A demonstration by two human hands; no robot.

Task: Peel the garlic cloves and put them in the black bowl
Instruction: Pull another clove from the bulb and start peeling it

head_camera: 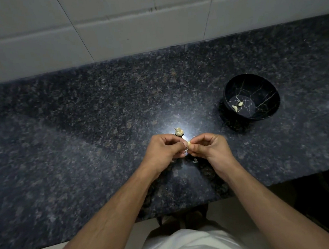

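Hands point(163, 147) point(210, 146) pinching clove point(188, 143), bowl point(267, 112) (two cloves point(237, 105))

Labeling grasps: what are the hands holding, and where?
A garlic clove, pinched between the fingertips of left hand and right hand, one at each end.

Dark speckled granite counter point(80, 132) beneath white tiled wall point(130, 27).

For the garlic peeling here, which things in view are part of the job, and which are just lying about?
Part of the job:
- garlic clove, pinched between left hand and right hand
- garlic bulb on the counter
- black bowl holding two peeled cloves

Just lying about:
- bits of peel under the hands
- tiled wall
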